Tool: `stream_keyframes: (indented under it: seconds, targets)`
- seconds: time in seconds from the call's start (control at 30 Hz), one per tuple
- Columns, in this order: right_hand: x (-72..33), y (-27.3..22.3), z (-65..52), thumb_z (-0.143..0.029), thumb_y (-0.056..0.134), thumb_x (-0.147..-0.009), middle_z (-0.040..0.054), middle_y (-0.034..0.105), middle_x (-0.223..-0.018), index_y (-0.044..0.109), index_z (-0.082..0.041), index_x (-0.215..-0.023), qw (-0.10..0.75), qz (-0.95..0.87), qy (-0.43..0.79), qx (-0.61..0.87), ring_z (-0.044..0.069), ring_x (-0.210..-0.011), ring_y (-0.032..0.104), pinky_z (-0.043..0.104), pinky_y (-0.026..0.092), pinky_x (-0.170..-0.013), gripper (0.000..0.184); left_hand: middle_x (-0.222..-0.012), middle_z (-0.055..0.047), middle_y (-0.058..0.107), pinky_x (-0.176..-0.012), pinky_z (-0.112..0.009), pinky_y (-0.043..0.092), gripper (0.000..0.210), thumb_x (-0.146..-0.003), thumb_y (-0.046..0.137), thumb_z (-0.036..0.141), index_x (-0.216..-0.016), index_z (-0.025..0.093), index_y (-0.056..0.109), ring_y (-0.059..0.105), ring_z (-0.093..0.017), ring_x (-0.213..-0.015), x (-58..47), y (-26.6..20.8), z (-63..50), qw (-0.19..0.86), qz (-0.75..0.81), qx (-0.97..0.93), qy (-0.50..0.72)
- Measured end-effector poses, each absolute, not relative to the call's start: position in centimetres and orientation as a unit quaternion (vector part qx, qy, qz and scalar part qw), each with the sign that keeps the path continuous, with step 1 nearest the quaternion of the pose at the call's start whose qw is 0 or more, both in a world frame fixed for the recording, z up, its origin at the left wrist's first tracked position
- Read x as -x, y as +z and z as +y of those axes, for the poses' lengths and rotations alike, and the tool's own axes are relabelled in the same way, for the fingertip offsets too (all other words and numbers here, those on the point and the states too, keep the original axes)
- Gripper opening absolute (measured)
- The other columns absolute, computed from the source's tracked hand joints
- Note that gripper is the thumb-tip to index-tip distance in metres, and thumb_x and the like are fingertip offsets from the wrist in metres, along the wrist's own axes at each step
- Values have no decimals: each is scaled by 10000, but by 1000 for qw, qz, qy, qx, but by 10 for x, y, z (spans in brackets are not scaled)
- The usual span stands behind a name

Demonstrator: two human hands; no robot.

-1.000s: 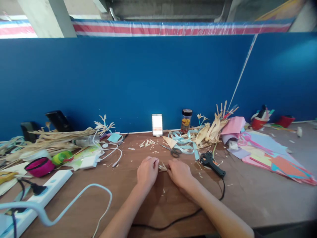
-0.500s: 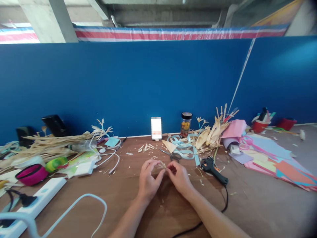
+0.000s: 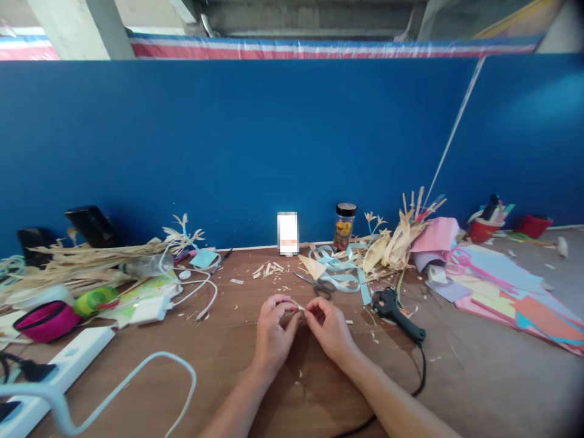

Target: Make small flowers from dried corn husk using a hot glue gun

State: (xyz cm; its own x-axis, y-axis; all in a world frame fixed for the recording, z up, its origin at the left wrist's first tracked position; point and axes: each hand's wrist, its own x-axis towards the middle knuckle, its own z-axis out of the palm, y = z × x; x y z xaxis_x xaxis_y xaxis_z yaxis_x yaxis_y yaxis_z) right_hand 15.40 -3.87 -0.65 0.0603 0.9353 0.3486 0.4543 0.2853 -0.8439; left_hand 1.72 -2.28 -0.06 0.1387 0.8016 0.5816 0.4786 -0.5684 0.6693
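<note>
Between the fingertips of both hands is a small pale strip, which looks like dried corn husk (image 3: 300,308). My left hand (image 3: 276,328) pinches its left end with thumb and fingers. From the other side, my right hand (image 3: 329,328) closes thumb and forefinger on it. The fingers hide most of the strip. Just beyond the hands lie scissors (image 3: 319,286) with dark handles, beside a light-blue ribbon (image 3: 337,277). Short cut husk pieces (image 3: 269,269) are scattered behind my left hand. A black glue gun (image 3: 398,314) rests right of my right hand.
At the right are a husk bundle (image 3: 387,249), coloured paper (image 3: 515,298) and a red cup of pens (image 3: 485,230). A lidded jar (image 3: 344,228) stands by the blue partition (image 3: 255,140). On the left are dried husks (image 3: 91,261), a white power strip (image 3: 59,374) and loose cables.
The husk strip has turned slightly between the fingertips and looks narrower. Both hands stay almost in place, while the camera view has shifted a little.
</note>
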Motion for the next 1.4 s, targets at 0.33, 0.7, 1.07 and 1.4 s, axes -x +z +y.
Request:
stream_keyframes:
  seconds: [0.33, 0.7, 1.07, 1.4]
  targets:
    - [-154, -7, -40, -232, 432, -787, 28, 606, -743, 569, -168, -796, 472, -655, 245, 537, 148, -682, 548, 241, 413, -633, 151, -961, -73, 517, -812, -369, 416, 103, -719, 523, 167, -746, 192, 619, 493, -208, -929, -19, 1, -28, 95, 440, -747, 490]
    - [-151, -3, -41, -262, 419, -805, 20, 590, -714, 547, -165, -777, 492, -634, 273, 530, 138, -649, 536, 225, 404, -600, 163, -1028, -81, 501, -823, -375, 425, 182, -717, 521, 147, -874, 199, 597, 487, -212, -965, -19, 0, -30, 84, 425, -752, 498]
    - [-153, -7, -38, -258, 424, -809, 11, 576, -684, 549, -169, -768, 489, -641, 262, 531, 135, -619, 518, 213, 389, -570, 159, -1021, -78, 514, -792, -356, 450, 259, -732, 502, 146, -982, 197, 544, 484, -207, -982, -18, 2, -28, 114, 439, -731, 510]
    - [-152, -11, -37, -204, 428, -796, 26, 572, -731, 549, -182, -788, 449, -675, 211, 546, 143, -662, 520, 225, 400, -597, 124, -939, -60, 532, -778, -336, 427, 236, -732, 517, 145, -962, 194, 543, 498, -186, -883, -18, 3, -29, 124, 433, -724, 522]
